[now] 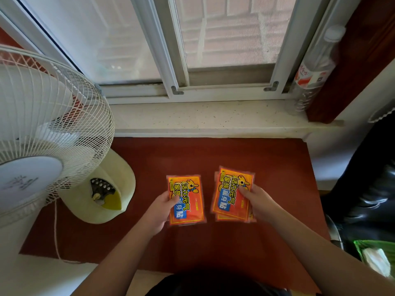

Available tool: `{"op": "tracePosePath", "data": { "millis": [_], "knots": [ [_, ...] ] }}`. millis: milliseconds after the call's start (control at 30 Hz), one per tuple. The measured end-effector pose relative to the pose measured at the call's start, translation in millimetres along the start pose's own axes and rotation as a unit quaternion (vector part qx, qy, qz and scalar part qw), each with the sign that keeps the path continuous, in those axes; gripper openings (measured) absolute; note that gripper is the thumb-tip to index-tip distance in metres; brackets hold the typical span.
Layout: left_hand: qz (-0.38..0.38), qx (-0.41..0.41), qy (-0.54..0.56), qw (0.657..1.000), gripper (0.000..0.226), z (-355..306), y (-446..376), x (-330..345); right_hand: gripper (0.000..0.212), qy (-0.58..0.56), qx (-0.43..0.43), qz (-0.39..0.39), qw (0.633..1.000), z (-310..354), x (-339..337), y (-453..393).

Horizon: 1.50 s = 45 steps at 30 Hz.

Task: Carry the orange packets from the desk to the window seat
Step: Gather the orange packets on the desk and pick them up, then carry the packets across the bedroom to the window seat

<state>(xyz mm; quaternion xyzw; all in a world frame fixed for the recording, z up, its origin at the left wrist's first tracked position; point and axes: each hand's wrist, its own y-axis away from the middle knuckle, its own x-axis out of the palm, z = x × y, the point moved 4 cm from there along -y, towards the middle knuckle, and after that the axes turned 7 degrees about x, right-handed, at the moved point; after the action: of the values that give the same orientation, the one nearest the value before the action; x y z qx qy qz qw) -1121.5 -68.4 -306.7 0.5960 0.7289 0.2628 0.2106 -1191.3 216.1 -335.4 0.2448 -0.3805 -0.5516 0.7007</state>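
Note:
Over the red window seat point(267, 167) I hold orange packets in both hands. My left hand point(159, 212) grips the left edge of one small stack of orange packets point(189, 201), thumb on top. Gripping a second stack of orange packets point(229, 195) by its right edge is my right hand point(257, 201); more packets show beneath the top one. Both stacks are flat and low over the seat; I cannot tell if they touch it. The desk is out of view.
A white standing fan point(42, 129) with its cream base point(102, 189) fills the left of the seat. A pale stone sill point(203, 116) runs under the window. A clear bottle point(314, 69) stands at the sill's right end. A black object point(367, 189) is on the right.

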Motion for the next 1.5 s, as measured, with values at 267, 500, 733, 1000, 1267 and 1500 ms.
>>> {"op": "tracePosePath", "data": {
  "millis": [267,500,733,1000,1267,1500],
  "knots": [
    [0.079,0.019,0.015,0.997,0.017,-14,8,-18,0.017,-0.055,-0.006,-0.025,0.998,-11,24,28],
    [0.126,0.042,0.033,0.991,0.017,-31,5,-31,0.025,-0.037,-0.061,-0.082,0.994,-14,49,56],
    [0.206,0.05,0.01,0.977,0.016,-41,4,-23,0.02,-0.082,-0.078,-0.142,0.983,-37,52,93],
    [0.324,0.045,-0.074,0.942,0.02,-42,20,33,0.018,-0.196,-0.105,-0.227,0.948,-93,30,158],
    [0.446,0.056,-0.176,0.876,0.021,-29,71,128,0.019,-0.299,-0.18,-0.317,0.882,-158,-6,233],
    [0.524,0.055,-0.255,0.811,0.021,7,141,209,0.019,-0.347,-0.218,-0.375,0.831,-234,-35,325]
  ]
}}
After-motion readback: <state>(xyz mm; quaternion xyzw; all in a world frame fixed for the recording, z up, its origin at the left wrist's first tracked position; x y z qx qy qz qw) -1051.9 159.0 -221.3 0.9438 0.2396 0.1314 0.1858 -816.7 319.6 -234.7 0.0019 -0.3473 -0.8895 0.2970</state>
